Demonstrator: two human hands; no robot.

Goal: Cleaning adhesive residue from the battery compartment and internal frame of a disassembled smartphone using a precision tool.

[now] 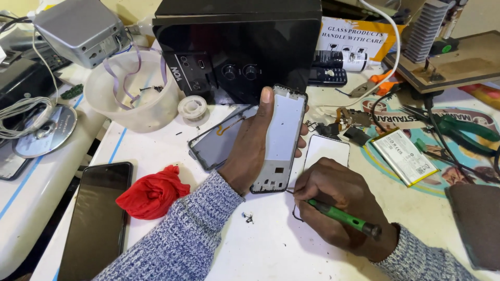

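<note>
Left hand [250, 148] grasps phone frame [280, 138] upright, mid-tabletop | right hand [338, 205] clenched on green screwdriver [344, 216], tip at frame's lower corner | step: likely working a corner screw | next needs steady tip seating.

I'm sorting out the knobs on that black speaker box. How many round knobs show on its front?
2: both sit side by side on the black speaker box, one knob left of the other knob. The left hand may hide more below.
</note>
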